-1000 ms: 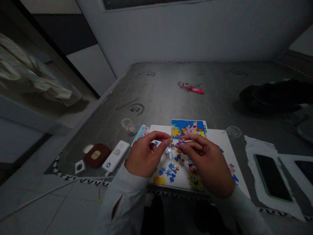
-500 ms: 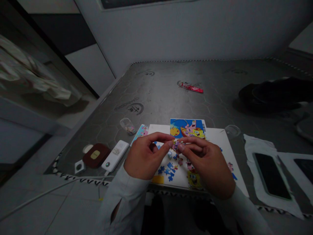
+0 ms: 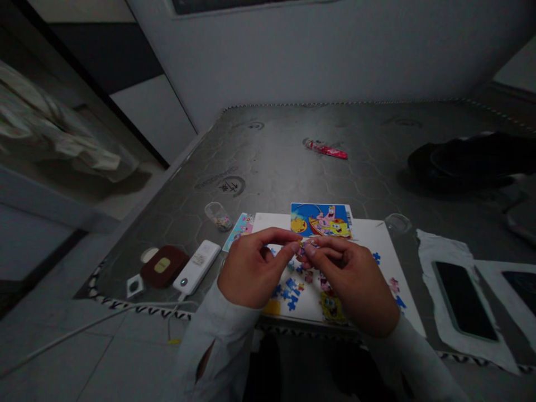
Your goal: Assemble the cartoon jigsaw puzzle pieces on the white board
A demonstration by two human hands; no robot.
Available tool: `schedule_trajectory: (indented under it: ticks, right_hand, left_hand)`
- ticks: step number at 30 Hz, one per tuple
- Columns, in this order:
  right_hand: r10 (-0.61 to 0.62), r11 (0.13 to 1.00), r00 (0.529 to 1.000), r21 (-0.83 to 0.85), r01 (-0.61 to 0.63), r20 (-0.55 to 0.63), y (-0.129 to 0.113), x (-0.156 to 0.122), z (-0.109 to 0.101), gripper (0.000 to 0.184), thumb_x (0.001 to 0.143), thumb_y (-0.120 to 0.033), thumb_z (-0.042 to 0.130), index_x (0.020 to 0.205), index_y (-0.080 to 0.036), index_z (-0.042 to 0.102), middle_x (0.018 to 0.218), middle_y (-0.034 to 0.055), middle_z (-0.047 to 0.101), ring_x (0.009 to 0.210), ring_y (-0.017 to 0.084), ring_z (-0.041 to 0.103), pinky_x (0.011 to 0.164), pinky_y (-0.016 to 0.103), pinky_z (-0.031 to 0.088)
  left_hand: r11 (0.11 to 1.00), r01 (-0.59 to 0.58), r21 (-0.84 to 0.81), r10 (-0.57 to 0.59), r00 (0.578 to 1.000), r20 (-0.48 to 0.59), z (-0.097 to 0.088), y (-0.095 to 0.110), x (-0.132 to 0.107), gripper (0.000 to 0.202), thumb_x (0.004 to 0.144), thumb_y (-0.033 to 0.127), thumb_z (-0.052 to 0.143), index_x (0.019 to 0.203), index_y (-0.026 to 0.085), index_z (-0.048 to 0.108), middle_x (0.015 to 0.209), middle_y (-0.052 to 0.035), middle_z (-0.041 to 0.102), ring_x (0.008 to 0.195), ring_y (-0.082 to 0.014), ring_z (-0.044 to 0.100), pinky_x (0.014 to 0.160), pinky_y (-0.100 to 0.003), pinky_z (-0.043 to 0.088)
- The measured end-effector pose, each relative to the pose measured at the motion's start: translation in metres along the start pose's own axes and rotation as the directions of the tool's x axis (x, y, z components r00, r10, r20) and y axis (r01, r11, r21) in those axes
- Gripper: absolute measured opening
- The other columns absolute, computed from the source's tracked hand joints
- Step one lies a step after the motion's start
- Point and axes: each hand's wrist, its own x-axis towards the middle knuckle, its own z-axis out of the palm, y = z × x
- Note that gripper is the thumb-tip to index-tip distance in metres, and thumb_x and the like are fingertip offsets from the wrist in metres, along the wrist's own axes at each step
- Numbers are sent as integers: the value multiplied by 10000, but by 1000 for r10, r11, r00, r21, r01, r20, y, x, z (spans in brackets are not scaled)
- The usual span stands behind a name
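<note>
My left hand and my right hand meet over a white board, thumb and fingertips of each pinched on small purple and yellow puzzle pieces. Whether these pieces are joined I cannot tell. Beneath the hands lie loose blue puzzle pieces and a partly assembled yellow cartoon section, partly covered by my right hand. A picture card with pink and yellow cartoon figures in a boat lies at the board's far edge. More pieces rest to the right.
Left of the board are a white power bank with a cable, a brown case and a clear cup holding small bits. A phone lies on white paper at right. Farther off are a red packet and a dark bag.
My left hand has shifted slightly right, bringing its fingertips closer to those of my right hand. Both stay pinched on the pieces; the things on the table have not moved.
</note>
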Motion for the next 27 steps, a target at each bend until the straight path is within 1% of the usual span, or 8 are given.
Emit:
schedule_trajectory:
  ticks: [3, 8, 11, 14, 19, 21, 24, 27]
  right_hand:
    - [-4, 1000, 1000, 27, 4, 0, 1, 1, 2, 331, 842, -498, 681, 977, -201, 736, 800, 47, 771, 745, 189, 725, 689, 321, 556]
    - [16, 989, 1000, 147, -16, 4, 1, 2, 4, 314, 809, -480, 724, 959, -204, 742, 810, 39, 768, 759, 186, 718, 731, 328, 552]
    - [53, 976, 999, 210, -54, 11, -1, 3, 4, 316, 759, -488, 764, 900, -205, 747, 818, 44, 767, 765, 195, 716, 687, 318, 552]
    - [51, 978, 999, 204, -53, 13, -4, 4, 2, 277, 735, -464, 785, 857, -216, 755, 822, 33, 762, 749, 176, 696, 632, 283, 532]
    - [-3, 973, 1000, 229, 2, 5, -6, 2, 1, 158, 713, -338, 810, 824, -241, 752, 850, -1, 757, 796, 138, 684, 728, 249, 534]
    - [0, 970, 1000, 242, -3, 12, -7, 1, 3, 157, 708, -326, 810, 816, -240, 734, 796, -13, 742, 741, 128, 674, 702, 248, 535]
    - [29, 970, 999, 240, -33, 20, -8, 0, 8, 189, 695, -347, 809, 795, -232, 698, 662, -35, 680, 624, 124, 637, 604, 250, 522]
    - [51, 972, 999, 230, -51, 7, -9, 0, 12, 226, 680, -379, 810, 775, -227, 673, 624, -36, 654, 568, 127, 611, 517, 242, 484]
  left_hand:
    - [1000, -1, -28, 1, 1000, -3, 2, 0, 1, 257, 822, 396, 676, 970, 207, 767, 746, -42, 760, 486, -143, 591, 439, -237, 409]
    - [993, 45, -109, -45, 999, -2, 3, 0, 1, 275, 814, 397, 687, 978, 190, 761, 800, -65, 767, 505, -148, 609, 443, -241, 430]
    - [987, 28, -161, -31, 999, -15, 2, 0, 2, 279, 801, 397, 703, 980, 190, 754, 860, -70, 767, 517, -128, 600, 441, -225, 415]
    - [980, -11, -197, 2, 999, -46, 1, 0, 1, 285, 791, 388, 713, 993, 188, 740, 902, -65, 758, 495, -94, 562, 421, -202, 371]
    - [984, -11, -179, 1, 998, -57, 1, 3, -1, 259, 788, 397, 723, 933, 183, 743, 787, -48, 746, 443, -78, 499, 398, -198, 326]
    - [983, -18, -182, 7, 998, -62, 2, 4, 0, 235, 792, 389, 722, 905, 184, 744, 792, -51, 750, 473, -90, 533, 414, -201, 349]
    - [971, -33, -237, 16, 997, -73, 4, 2, 2, 255, 791, 376, 727, 968, 192, 731, 856, -55, 758, 538, -113, 600, 449, -209, 403]
    - [960, -35, -279, 11, 996, -86, 4, 0, 3, 305, 792, 403, 727, 1012, 192, 715, 828, -52, 749, 568, -128, 627, 473, -212, 430]
